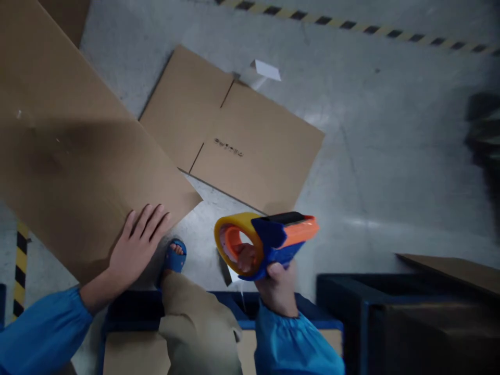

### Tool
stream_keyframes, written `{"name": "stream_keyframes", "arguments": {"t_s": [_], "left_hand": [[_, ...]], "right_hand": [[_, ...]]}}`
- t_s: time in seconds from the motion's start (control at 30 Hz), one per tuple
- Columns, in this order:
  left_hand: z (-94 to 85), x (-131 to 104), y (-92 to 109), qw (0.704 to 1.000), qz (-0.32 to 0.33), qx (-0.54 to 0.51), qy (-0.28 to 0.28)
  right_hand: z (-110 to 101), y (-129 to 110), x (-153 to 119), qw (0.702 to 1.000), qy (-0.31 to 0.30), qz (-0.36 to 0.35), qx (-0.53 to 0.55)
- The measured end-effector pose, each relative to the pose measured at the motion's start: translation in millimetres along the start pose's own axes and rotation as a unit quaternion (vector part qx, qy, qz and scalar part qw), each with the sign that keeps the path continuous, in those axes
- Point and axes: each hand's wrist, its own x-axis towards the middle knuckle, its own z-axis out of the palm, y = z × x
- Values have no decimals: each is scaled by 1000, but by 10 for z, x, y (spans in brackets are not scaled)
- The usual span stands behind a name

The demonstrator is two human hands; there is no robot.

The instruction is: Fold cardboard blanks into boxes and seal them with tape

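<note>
My left hand (136,247) lies palm down, fingers extended, on a large cardboard sheet (94,156); my right hand (281,289), well apart from it, is closed around a tape dispenser (287,252), held above the grey floor (390,130), where a flattened carton (265,140) lies beyond.

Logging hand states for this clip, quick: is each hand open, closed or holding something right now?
Left hand: open, palm down on the large cardboard piece.
Right hand: closed, holding the tape dispenser.
</note>
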Motion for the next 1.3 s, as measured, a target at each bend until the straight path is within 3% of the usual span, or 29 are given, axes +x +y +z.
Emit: {"name": "stream_keyframes", "arguments": {"t_s": [0.1,0.2,0.33,0.43,0.5,0.6,0.7,0.73,0.8,0.9,0.97,1.03,1.17,1.3], "left_hand": [[88,-71,18,995,25,90,22],[116,-187,-12,983,57,169,50],[104,-539,-109,971,97,206,72],[63,-960,-234,973,143,175,46],[32,-1245,-293,977,134,166,25],[-53,-1556,-227,987,42,151,32],[-273,-1758,98,991,-78,-9,105],[-391,-1828,257,978,-114,-100,142],[-677,-1999,608,918,-164,-291,215],[-1076,-2309,1097,837,-152,-481,213],[-1190,-2505,1319,805,-168,-540,181],[-1146,-2655,1429,786,-190,-570,146],[-798,-2788,1395,759,-244,-586,146],[-544,-2792,1287,764,-286,-555,164]], "right_hand": [[-23,218,68,994,92,-24,62],[-65,269,-27,983,142,-68,91],[-250,113,-460,968,152,-136,146],[-459,-18,-887,960,150,-181,154],[-601,-99,-1148,961,134,-198,137],[-790,-259,-1476,966,75,-224,108],[-884,-492,-1744,959,-49,-274,59],[-878,-584,-1823,951,-101,-290,37],[-806,-772,-1963,927,-201,-316,-10],[-580,-1001,-2122,881,-309,-350,-80],[-401,-1078,-2184,849,-358,-365,-133],[-236,-1089,-2207,821,-399,-366,-184],[3,-972,-2181,793,-439,-328,-265],[148,-838,-2167,776,-472,-296,-294]]}}
